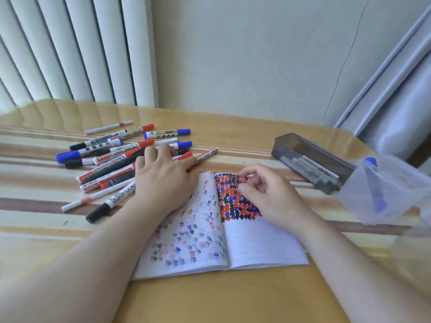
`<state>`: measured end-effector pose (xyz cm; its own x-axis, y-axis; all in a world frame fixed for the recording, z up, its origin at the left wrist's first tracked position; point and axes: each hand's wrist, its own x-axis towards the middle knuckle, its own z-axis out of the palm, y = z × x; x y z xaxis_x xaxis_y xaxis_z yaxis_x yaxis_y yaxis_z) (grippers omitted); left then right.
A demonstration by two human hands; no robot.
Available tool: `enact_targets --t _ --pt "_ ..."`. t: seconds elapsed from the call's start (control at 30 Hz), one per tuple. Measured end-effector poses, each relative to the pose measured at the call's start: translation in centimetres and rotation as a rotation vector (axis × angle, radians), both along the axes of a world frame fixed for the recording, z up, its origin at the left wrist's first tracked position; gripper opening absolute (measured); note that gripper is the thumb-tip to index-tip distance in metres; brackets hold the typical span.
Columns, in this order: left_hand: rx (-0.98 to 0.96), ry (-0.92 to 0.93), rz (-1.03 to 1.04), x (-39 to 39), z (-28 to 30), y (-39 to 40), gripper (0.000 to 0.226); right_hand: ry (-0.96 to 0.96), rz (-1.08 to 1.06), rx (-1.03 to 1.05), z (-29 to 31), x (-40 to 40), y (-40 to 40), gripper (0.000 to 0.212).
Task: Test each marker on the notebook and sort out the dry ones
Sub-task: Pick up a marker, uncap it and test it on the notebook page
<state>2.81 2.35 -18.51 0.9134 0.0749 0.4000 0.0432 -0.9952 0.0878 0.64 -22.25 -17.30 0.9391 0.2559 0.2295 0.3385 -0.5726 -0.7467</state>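
An open notebook (256, 248) lies on the table, its right page dense with red, blue and black test marks and its left page showing fainter ones. A pile of several red, blue and black capped markers (112, 157) lies to its left. My left hand (163, 178) lies flat on the near edge of the pile, its straight fingers touching a red-capped marker (186, 156). My right hand (268, 194) rests on the top of the right page with fingers loosely curled; I see no marker in it.
A dark grey box (310, 159) holding markers sits at the right rear of the table. A clear plastic container (391, 183) with a blue marker (377, 199) inside stands at the right edge. Vertical blinds and a wall stand behind the striped table.
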Motion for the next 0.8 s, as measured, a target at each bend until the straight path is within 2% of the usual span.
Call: enact_targets --t 0.1,0.33,0.47,0.53,0.6,0.63,0.7,0.77,0.8 --pt "-0.011 0.074 0.054 0.0 0.4 0.2 0.046 0.037 0.026 0.009 0.2 0.0 -0.4 0.014" --pt "-0.037 0.068 0.103 0.1 0.8 0.6 0.038 0.047 0.033 -0.049 0.2 0.0 -0.3 0.012" --pt "-0.058 -0.046 0.042 0.0 0.9 0.5 0.03 0.013 0.03 -0.087 0.6 -0.2 -0.2 0.006" --pt "-0.149 -0.133 -0.079 -0.7 1.7 0.1 0.023 -0.048 0.007 -0.11 1.0 -0.5 0.0 0.007" --pt "-0.304 -0.13 -0.33 -2.1 2.7 -0.5 0.015 -0.091 0.006 -0.084 1.3 -0.8 0.1 0.02" --pt "-0.391 -0.065 -0.467 -3.1 3.1 -1.0 0.012 -0.076 0.034 -0.008 1.6 -1.0 0.2 0.028" --pt "-0.484 0.1 -0.676 -4.8 3.5 -2.2 0.008 0.044 0.172 0.279 1.9 -1.5 0.7 0.036" --pt "-0.494 0.167 -0.82 -6.1 3.8 -3.5 0.009 0.152 0.293 0.513 2.1 -2.1 1.2 0.038" --pt "-0.498 0.163 -0.889 -6.3 3.8 -3.9 0.009 0.167 0.307 0.562 2.1 -2.4 1.5 0.034"
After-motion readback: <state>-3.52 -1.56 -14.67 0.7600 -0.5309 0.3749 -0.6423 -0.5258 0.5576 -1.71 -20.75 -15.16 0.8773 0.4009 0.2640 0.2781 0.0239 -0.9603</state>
